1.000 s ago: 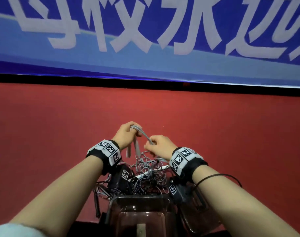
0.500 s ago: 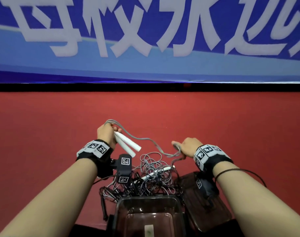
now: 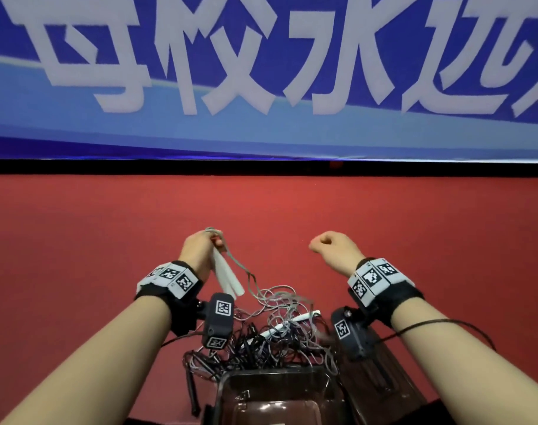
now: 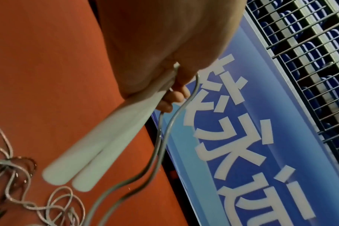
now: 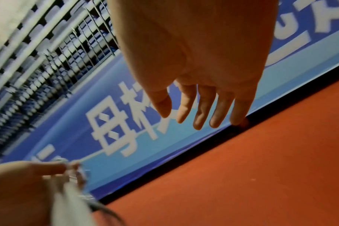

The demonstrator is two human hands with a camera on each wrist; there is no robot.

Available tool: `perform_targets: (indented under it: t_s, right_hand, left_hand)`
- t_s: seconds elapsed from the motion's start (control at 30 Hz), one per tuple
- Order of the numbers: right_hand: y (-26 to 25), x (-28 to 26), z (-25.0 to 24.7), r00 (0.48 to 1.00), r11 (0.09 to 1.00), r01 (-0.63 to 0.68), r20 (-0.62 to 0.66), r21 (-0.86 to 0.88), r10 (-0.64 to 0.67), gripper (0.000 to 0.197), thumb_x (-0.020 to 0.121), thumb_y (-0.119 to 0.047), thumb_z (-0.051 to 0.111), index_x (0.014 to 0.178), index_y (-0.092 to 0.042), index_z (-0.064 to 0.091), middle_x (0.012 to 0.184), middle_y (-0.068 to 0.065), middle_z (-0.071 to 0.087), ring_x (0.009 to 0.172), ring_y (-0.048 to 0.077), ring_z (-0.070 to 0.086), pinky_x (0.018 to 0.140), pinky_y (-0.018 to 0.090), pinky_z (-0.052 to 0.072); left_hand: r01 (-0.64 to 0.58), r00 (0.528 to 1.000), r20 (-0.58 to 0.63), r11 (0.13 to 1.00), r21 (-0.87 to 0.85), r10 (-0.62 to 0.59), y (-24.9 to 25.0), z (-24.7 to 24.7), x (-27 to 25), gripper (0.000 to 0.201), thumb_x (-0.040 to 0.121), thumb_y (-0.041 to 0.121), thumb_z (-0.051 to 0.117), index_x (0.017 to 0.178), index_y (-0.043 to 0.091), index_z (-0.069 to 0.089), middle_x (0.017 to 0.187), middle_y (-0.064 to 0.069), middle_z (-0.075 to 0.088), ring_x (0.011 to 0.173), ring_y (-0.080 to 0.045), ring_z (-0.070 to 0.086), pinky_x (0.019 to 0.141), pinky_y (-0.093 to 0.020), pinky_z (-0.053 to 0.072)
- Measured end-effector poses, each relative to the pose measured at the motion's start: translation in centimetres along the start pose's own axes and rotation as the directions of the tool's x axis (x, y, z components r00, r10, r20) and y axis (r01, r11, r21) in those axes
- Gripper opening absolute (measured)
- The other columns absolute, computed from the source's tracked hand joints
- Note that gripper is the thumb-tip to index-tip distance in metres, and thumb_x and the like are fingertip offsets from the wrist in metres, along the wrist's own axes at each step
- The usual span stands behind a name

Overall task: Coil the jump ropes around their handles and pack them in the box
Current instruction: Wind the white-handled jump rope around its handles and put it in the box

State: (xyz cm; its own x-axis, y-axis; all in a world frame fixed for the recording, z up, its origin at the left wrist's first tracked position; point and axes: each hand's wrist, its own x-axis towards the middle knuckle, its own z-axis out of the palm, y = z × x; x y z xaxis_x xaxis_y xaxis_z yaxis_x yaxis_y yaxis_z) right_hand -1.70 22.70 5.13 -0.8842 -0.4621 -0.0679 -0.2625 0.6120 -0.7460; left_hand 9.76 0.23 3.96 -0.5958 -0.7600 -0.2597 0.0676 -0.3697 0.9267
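Note:
My left hand grips two white jump-rope handles side by side, held above the red floor; in the left wrist view the handles point down and left from my palm. Their grey rope loops over my fingers and trails down into a tangled pile of grey and black ropes. My right hand hovers to the right, holding nothing; its fingers hang loosely and apart in the right wrist view. A clear plastic box stands open below the pile.
The box's lid lies to the right of the box under my right forearm. Another white handle lies in the pile. Red floor stretches ahead to a blue banner with white characters.
My right hand has let go of the grey rope and lifted up and to the right. My left hand tilted the handles downward, and the rope now hangs slack.

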Motion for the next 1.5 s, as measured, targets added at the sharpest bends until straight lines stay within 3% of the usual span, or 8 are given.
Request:
perform_targets:
  t_s: [0.27, 0.47, 0.63, 0.73, 0.83, 1.0, 1.33, 1.5]
  right_hand:
    - [-3.9, -2.3, 4.8, 0.927, 0.975, 0.21, 0.304, 0.069, -0.221, 0.053, 0.084, -0.047, 0.067, 0.127, -0.017, 0.056, 0.12, -0.002, 0.063, 0.109, 0.014, 0.059, 0.097, 0.034, 0.047]
    - [-2.5, -1.9, 4.8, 0.904, 0.975, 0.223, 0.375, -0.001, -0.206, 0.033, 0.091, -0.048, 0.058, 0.084, -0.016, 0.06, 0.082, 0.005, 0.065, 0.074, 0.021, 0.058, 0.069, 0.034, 0.045]
    - [-2.3, -1.6, 4.2, 0.89, 0.965, 0.26, 0.382, 0.024, -0.249, 0.035, 0.098, -0.041, 0.049, 0.076, -0.014, 0.053, 0.071, 0.004, 0.053, 0.064, 0.02, 0.049, 0.065, 0.033, 0.036]
    - [-2.6, -1.9, 3.7, 0.9, 0.952, 0.303, 0.344, -0.049, -0.269, 0.034, 0.1, -0.039, 0.046, 0.069, -0.023, 0.046, 0.065, -0.005, 0.046, 0.058, 0.012, 0.041, 0.059, 0.03, 0.032]
    - [-2.1, -2.1, 3.6, 0.887, 0.947, 0.312, 0.38, -0.075, -0.263, 0.035, 0.1, -0.035, 0.046, 0.068, -0.021, 0.048, 0.063, -0.006, 0.044, 0.056, 0.01, 0.038, 0.057, 0.03, 0.029]
    - [-1.6, -1.8, 2.7, 0.885, 0.972, 0.075, 0.434, 0.221, -0.168, 0.026, 0.099, -0.023, 0.05, 0.085, -0.011, 0.069, 0.07, -0.001, 0.06, 0.053, 0.01, 0.051, 0.048, 0.021, 0.039]
    - [-1.7, -0.7, 3.3, 0.912, 0.82, -0.166, 0.401, 0.548, -0.083, 0.019, 0.099, -0.011, 0.048, 0.094, -0.005, 0.065, 0.054, -0.001, 0.047, 0.044, 0.01, 0.042, 0.044, 0.023, 0.039]
    - [-3.7, -1.7, 5.3, 0.92, 0.898, -0.018, 0.36, 0.439, -0.157, 0.023, 0.1, -0.017, 0.045, 0.09, -0.013, 0.065, 0.055, -0.007, 0.044, 0.044, 0.006, 0.037, 0.042, 0.018, 0.031]
  left_hand:
    - [0.027, 0.915, 0.398, 0.993, 0.117, -0.072, 0.1, 4.0, -4.7, 0.033, 0.097, -0.006, 0.031, 0.078, 0.007, 0.055, 0.063, -0.009, 0.043, 0.059, -0.022, 0.044, 0.059, -0.029, 0.042]
    - [0.083, 0.913, 0.398, 0.996, 0.036, -0.09, 0.3, 4.8, -5.7, 0.033, 0.102, 0.0, 0.028, 0.082, 0.005, 0.054, 0.073, -0.012, 0.052, 0.07, -0.023, 0.057, 0.071, -0.033, 0.05]
    - [0.145, 0.939, 0.297, 0.983, 0.117, -0.173, -0.2, 3.8, -4.3, 0.032, 0.101, 0.005, 0.032, 0.079, 0.009, 0.053, 0.071, -0.008, 0.051, 0.067, -0.02, 0.054, 0.066, -0.032, 0.05]
    - [-0.063, 0.956, 0.277, 0.848, 0.526, -0.101, -0.6, 2.8, -3.6, 0.026, 0.099, 0.012, 0.033, 0.078, 0.013, 0.05, 0.065, -0.005, 0.05, 0.054, -0.018, 0.047, 0.051, -0.024, 0.038]
    - [-0.235, 0.922, 0.383, 0.717, 0.656, -0.048, -0.9, 1.7, -3.1, 0.029, 0.099, 0.01, 0.031, 0.072, 0.013, 0.041, 0.056, -0.005, 0.04, 0.037, -0.012, 0.031, 0.041, -0.018, 0.023]
    - [-0.2, 0.866, 0.479, 0.776, 0.599, -0.146, -0.5, 0.9, -3.4, 0.028, 0.103, 0.01, 0.03, 0.079, 0.012, 0.046, 0.052, 0.0, 0.033, 0.036, -0.008, 0.022, 0.039, -0.014, 0.018]
    - [0.252, 0.871, 0.433, 0.968, 0.01, -0.231, 1.5, 1.5, -3.6, 0.032, 0.103, 0.013, 0.031, 0.078, 0.011, 0.05, 0.047, 0.001, 0.034, 0.036, -0.007, 0.025, 0.034, -0.016, 0.02]
    - [0.213, 0.947, 0.286, 0.95, -0.229, -0.143, 1.3, 2.4, -3.2, 0.031, 0.104, 0.01, 0.028, 0.079, 0.011, 0.048, 0.05, 0.0, 0.037, 0.035, -0.008, 0.029, 0.035, -0.017, 0.027]
